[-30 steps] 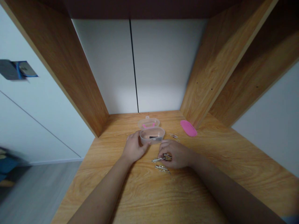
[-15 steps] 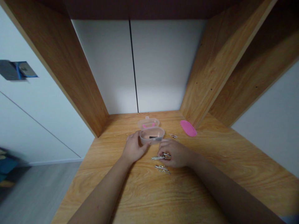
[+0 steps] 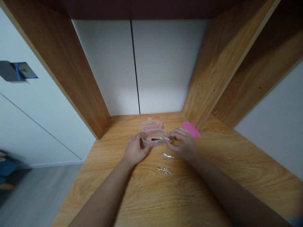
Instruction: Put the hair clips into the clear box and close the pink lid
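Presently, the fingers of my right hand point(image 3: 181, 144) are pinched on a shiny silver metal clip point(image 3: 167, 138), its free end reaching over the right end of a clear plastic oval box point(image 3: 159, 143); whether it touches the rim, I cannot tell. My left hand point(image 3: 135, 150) is curled about the box's left end, thumb on the near side. I judge the step in hand to be bringing the clip to the box's opening, one hand carrying while the other steadies. From here, the next move calls for keeping my right fingers clear of the rim and my left grip firm.

Inside the box lies a thin black strip point(image 3: 155, 139). Just behind it, the clear lid point(image 3: 142, 125) with its pink handle point(image 3: 151, 128) lies open. Nearer me, on the wood-grain surface point(image 3: 151, 201), sit two small clusters of silver metalwork, one point(image 3: 168, 156) beyond the other point(image 3: 164, 171). Past my right hand, a flat pink oval piece point(image 3: 191, 130) lies beside the upright wooden panel point(image 3: 201, 94).
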`<state>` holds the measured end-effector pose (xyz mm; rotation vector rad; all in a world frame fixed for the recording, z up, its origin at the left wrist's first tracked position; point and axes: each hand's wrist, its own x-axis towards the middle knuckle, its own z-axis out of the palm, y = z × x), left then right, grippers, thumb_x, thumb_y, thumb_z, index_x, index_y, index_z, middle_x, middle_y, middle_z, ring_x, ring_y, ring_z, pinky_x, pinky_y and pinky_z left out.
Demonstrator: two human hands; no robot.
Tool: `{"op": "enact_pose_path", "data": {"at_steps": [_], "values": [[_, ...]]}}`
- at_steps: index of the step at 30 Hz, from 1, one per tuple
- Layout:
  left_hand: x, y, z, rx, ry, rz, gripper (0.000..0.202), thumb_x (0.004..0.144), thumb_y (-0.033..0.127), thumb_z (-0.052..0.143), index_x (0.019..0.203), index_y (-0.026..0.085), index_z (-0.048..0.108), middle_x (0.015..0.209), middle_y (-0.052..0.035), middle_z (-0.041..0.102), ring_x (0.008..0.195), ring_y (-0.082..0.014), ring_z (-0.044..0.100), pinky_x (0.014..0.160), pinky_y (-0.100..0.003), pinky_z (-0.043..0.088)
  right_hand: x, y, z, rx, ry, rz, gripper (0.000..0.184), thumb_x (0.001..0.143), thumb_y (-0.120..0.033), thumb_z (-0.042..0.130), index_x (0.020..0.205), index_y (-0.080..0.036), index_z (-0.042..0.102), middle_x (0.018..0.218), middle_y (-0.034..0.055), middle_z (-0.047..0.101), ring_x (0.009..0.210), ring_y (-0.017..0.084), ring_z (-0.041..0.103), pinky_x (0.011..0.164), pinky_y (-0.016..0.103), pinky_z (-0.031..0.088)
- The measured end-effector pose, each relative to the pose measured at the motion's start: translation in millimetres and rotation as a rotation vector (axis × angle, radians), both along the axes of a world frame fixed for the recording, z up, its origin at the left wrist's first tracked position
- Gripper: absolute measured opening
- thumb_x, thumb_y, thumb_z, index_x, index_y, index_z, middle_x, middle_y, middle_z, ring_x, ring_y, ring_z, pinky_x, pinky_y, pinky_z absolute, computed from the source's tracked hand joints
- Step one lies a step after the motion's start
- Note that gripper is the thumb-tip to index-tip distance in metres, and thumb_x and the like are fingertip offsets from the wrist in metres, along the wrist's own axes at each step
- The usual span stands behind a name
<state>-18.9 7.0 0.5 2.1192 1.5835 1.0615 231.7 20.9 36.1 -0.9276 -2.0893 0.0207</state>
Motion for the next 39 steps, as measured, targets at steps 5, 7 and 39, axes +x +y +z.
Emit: {"op": "enact_pose_path", "data": {"at_steps": [5,7,39], "values": [[1.6,-1.5,2.1,0.000,0.003,-0.057,0.050,0.080,0.039,0.074,0.124,0.021,0.060,0.121,-0.0124,0.070,0.112,-0.0317,0.065,0.100,-0.048,0.049,2.1,5.1,-3.0,0.025,-0.034,-0.132,0.007,0.086,-0.028,0.069,0.089,-0.022,0.071,0.087,0.0053,0.072,0.083,0.023,0.061,0.078,0.038,0.040],[1.7,-1.8,2.6,0.010,0.016,-0.094,0.051,0.080,0.038,0.073,0.126,0.020,0.058,0.124,-0.0127,0.068,0.115,-0.0314,0.064,0.103,-0.049,0.047,-0.1,4.7,-3.7,0.001,-0.067,-0.139,0.008,0.087,-0.028,0.068,0.091,-0.022,0.071,0.089,0.0053,0.072,0.086,0.023,0.061,0.078,0.038,0.038],[1.1,-3.8,4.0,0.047,0.059,-0.150,0.053,0.082,0.042,0.071,0.128,0.019,0.056,0.124,-0.0128,0.067,0.115,-0.0315,0.062,0.104,-0.049,0.046,-3.4,2.4,-2.7,-0.109,-0.067,-0.042,0.023,0.094,-0.041,0.062,0.102,-0.027,0.078,0.090,0.0076,0.076,0.085,0.024,0.060,0.078,0.040,0.044]]}}
